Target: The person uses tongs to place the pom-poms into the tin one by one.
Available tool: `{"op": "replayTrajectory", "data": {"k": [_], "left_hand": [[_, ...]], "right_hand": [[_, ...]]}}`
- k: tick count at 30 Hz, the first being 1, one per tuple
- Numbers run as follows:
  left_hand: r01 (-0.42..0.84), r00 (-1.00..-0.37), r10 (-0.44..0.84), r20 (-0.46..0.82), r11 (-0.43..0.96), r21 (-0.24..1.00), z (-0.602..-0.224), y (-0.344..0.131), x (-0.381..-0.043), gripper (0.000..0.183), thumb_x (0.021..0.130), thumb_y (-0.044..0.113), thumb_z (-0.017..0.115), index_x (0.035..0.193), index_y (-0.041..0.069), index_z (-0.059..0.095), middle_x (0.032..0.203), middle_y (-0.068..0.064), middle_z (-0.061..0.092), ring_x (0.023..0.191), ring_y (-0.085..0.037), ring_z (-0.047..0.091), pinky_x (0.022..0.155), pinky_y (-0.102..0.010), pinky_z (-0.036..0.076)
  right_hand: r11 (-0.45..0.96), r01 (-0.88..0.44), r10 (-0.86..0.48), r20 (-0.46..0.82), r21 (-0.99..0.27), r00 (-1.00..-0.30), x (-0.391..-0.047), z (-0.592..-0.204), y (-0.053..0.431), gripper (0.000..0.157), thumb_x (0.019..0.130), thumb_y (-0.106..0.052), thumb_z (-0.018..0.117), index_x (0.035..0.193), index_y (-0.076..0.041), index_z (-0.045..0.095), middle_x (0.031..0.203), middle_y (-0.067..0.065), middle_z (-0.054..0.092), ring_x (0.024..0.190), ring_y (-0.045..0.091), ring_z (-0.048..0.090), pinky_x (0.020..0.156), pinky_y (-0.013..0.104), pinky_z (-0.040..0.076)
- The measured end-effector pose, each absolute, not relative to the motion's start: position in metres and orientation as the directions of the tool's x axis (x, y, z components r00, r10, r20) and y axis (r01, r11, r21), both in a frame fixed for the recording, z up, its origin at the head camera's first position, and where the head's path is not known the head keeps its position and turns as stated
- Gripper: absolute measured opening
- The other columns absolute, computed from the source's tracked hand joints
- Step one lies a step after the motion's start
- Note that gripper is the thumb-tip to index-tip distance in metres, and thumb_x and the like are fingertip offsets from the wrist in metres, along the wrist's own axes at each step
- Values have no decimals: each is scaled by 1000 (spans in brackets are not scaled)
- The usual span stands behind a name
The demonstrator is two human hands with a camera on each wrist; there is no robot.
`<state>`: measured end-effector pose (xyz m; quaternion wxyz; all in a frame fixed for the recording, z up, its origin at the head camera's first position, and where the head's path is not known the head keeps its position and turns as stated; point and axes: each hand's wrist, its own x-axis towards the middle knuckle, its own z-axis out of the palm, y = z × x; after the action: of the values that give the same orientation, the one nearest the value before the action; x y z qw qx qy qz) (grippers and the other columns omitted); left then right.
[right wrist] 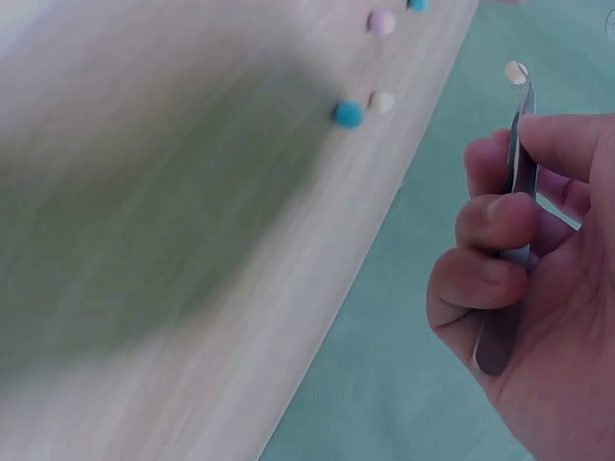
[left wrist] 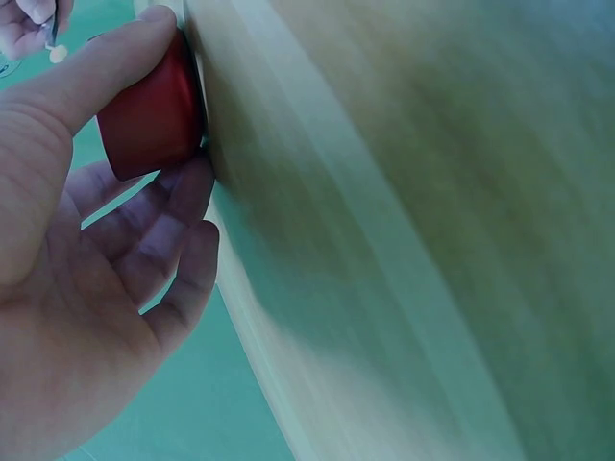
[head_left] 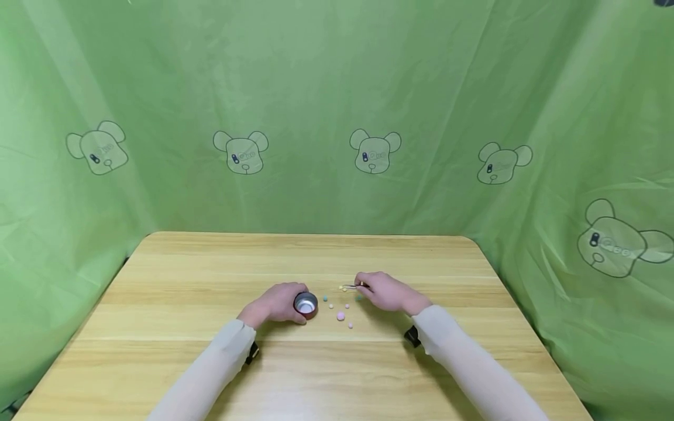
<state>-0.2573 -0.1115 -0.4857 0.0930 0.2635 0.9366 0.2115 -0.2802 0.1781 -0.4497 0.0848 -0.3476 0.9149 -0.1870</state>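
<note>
My left hand (head_left: 280,302) grips a small red metal cup (left wrist: 154,120) with a silvery inside, thumb on one side and fingers on the other. Its opening faces up in the head view, and it stands at the table. My right hand (head_left: 388,291) holds metal tweezers (right wrist: 524,173) between thumb and curled fingers. At their bent tips is a pale yellow pompom (right wrist: 516,72). Between the hands lie several small pompoms: a blue one (head_left: 325,299), a cream one (head_left: 331,306), a larger pink one (head_left: 340,316) and a teal one (head_left: 358,298) near the right hand.
The wooden table (head_left: 184,280) has rounded far corners. Green cloth (head_left: 305,199) with bear-head prints hangs behind it and at both sides. Two smaller pink pompoms lie near the large one, the nearer (head_left: 350,325) toward the front.
</note>
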Motion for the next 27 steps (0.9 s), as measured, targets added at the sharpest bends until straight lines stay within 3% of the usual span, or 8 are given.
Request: {"op": "replayTrajectory", "data": {"k": [5, 17, 27], "left_hand": [[455, -844, 534, -59, 768, 450, -486, -111, -256, 51, 67, 33, 85, 107, 16, 59, 98, 5, 62, 91, -15, 57, 83, -36, 45], [459, -841, 538, -57, 765, 452, -485, -111, -258, 50, 67, 32, 85, 107, 15, 59, 97, 4, 62, 90, -15, 57, 83, -35, 45], [456, -840, 538, -66, 768, 451, -484, -111, -259, 52, 67, 33, 85, 109, 16, 59, 99, 4, 62, 91, -14, 57, 84, -35, 45]], "right_hand": [[682, -616, -679, -26, -394, -734, -278, -450, 167, 16, 100, -19, 48, 103, -9, 60, 72, -7, 52, 60, 7, 44, 55, 26, 43], [641, -663, -724, -16, -387, -690, -272, -450, 141, 17, 100, -20, 47, 102, -9, 59, 80, 1, 60, 62, 7, 48, 58, 26, 45], [622, -679, -750, -45, -391, -660, -269, -454, 123, 15, 99, -19, 47, 104, -10, 58, 88, -1, 61, 71, 7, 53, 68, 26, 47]]}}
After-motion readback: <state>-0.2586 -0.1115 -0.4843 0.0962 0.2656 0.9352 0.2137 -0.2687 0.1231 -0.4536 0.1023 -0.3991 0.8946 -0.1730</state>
